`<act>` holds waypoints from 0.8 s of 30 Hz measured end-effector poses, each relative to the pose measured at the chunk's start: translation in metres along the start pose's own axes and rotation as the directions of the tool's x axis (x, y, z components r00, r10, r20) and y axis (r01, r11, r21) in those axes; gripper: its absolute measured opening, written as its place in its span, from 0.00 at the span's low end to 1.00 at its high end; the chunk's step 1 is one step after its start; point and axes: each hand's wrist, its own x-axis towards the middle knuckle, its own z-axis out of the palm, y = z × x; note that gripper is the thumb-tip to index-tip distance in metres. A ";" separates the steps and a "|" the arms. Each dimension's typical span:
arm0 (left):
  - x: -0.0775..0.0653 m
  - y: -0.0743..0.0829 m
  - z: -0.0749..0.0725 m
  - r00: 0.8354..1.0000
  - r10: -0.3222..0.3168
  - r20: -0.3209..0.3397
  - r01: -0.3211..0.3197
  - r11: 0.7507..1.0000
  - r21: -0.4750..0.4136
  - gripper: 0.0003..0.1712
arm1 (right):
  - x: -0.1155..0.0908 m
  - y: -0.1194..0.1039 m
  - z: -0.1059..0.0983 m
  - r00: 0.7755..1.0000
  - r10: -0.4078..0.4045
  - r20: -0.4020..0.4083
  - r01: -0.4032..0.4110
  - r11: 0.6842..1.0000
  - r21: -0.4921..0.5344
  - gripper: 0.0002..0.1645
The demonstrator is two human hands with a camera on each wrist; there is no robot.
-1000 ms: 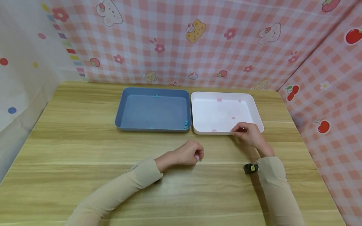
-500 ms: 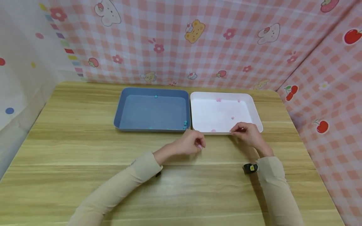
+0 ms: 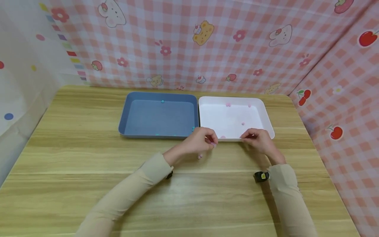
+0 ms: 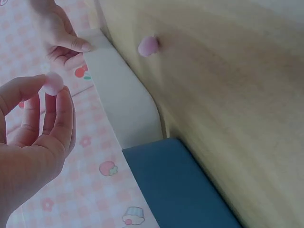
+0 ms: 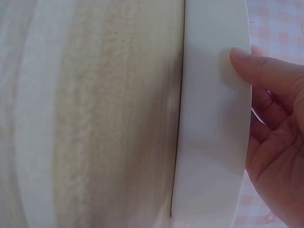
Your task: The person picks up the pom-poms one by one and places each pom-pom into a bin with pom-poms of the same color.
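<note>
My left hand (image 3: 197,141) pinches a small pink ball (image 4: 53,84) between thumb and fingertips, just in front of the near left corner of the white tray (image 3: 219,117). Below that hand, more pink (image 4: 148,46) shows on the tabletop, seemingly two small balls touching. My right hand (image 3: 261,142) grips the tray's near rim, thumb against the outer wall and fingers over the inside. Several pink balls (image 3: 243,123) lie scattered in the white tray. To its left stands the blue-grey tray (image 3: 161,118), holding several teal balls (image 3: 163,101); my left hand partly hides its near right corner.
Both trays stand side by side, nearly touching, toward the back of the wooden table (image 3: 189,204). A pink checked cloth (image 3: 177,42) hangs behind and along the right side. Dark wrist devices (image 3: 262,176) show at both sleeves.
My left hand has moved forward and slightly right with the pink ball, uncovering pink on the tabletop beneath it. The right hand keeps its grip on the white tray's rim.
</note>
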 end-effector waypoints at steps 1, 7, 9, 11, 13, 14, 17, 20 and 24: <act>0.002 0.000 0.000 1.000 0.007 -0.008 -0.007 1.000 -0.004 0.04 | 0.000 0.000 0.000 1.000 -0.002 0.000 0.002 1.000 0.001 0.07; 0.012 0.004 -0.001 0.997 0.043 -0.060 -0.043 0.999 -0.001 0.03 | 0.000 0.002 0.000 1.000 -0.005 0.008 0.005 1.000 -0.008 0.07; 0.016 0.007 -0.002 0.996 0.051 -0.076 -0.051 0.999 0.010 0.04 | 0.000 0.002 0.000 1.000 -0.004 0.008 0.004 1.000 -0.005 0.07; 0.019 0.008 -0.003 0.994 0.057 -0.091 -0.056 0.998 0.012 0.04 | 0.000 0.002 0.000 1.000 -0.008 0.004 0.008 1.000 -0.001 0.07; 0.024 0.010 -0.003 0.992 0.056 -0.111 -0.056 0.998 0.008 0.03 | -0.001 0.002 0.000 1.000 -0.012 -0.001 0.012 1.000 0.005 0.07; 0.026 0.010 -0.004 0.991 0.056 -0.122 -0.056 0.998 0.004 0.03 | -0.001 0.001 0.000 1.000 -0.015 -0.003 0.015 1.000 0.010 0.07; 0.033 0.011 -0.003 0.986 0.042 -0.160 -0.044 0.999 -0.013 0.02 | 0.000 0.001 -0.001 1.000 -0.028 -0.011 0.028 0.999 0.018 0.06; 0.038 0.010 -0.003 0.982 0.024 -0.187 -0.027 1.000 -0.015 0.02 | 0.001 0.001 -0.001 0.999 -0.032 -0.011 0.032 0.999 0.018 0.06; 0.047 0.007 -0.003 0.979 0.007 -0.202 -0.008 1.000 0.000 0.02 | 0.000 0.001 -0.001 1.000 -0.013 -0.004 0.013 1.000 0.015 0.05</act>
